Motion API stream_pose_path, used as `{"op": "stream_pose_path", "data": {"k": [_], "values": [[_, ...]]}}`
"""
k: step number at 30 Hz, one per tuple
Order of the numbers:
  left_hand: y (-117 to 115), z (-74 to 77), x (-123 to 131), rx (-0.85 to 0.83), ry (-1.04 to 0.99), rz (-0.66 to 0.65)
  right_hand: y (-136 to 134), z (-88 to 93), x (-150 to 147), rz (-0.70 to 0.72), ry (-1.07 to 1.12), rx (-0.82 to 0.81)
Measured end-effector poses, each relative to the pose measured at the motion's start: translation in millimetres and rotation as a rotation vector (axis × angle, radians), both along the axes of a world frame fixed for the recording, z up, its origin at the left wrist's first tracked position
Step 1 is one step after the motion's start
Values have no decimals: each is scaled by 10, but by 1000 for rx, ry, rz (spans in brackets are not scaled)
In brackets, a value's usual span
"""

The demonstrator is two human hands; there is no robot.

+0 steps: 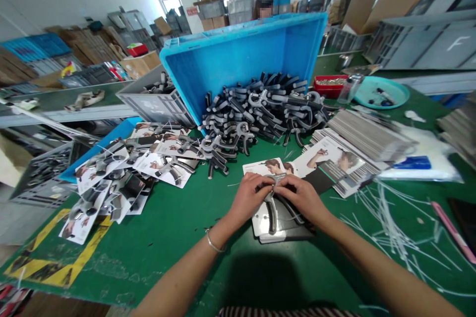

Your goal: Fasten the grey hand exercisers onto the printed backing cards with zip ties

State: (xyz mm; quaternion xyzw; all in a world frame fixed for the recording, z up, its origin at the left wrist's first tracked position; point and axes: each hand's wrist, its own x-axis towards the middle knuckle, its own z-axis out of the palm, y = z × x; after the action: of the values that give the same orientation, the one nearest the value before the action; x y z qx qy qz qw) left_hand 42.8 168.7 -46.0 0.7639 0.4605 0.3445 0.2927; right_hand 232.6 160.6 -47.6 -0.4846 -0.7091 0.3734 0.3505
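My left hand [253,192] and my right hand [302,199] meet at the middle of the green table, fingers closed in a pinch. Between them is a grey and black hand grip exerciser [272,215], its handles spread toward me. It lies over a printed backing card [260,223], with more cards under it. Both sets of fingertips press at the exerciser's top, near its spring. Whether a thin tie is pinched there too is hidden by the fingers.
A tipped blue crate [241,54] spills many exercisers [260,109] behind my hands. Carded exercisers [107,178] pile up at left. Stacked cards [342,158], loose white cable ties [397,228] and a pink tool [453,233] lie at right. Another person [265,2] is behind the crate.
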Motion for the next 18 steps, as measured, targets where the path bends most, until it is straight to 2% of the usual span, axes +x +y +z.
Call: {"op": "stream_pose_path", "data": {"k": [4, 8, 12, 18], "values": [[-6, -85, -32, -3, -66, 57, 21, -34, -36, -5, 67, 19], [13, -147, -35, -18, -148, 77, -23, -41, -27, 82, -38, 23], [7, -158, -35, -8, -173, 81, -37, -61, -5, 137, -92, 39], [-39, -163, -56, -18, -138, 75, -18, -42, -35, 126, -107, 32]]}}
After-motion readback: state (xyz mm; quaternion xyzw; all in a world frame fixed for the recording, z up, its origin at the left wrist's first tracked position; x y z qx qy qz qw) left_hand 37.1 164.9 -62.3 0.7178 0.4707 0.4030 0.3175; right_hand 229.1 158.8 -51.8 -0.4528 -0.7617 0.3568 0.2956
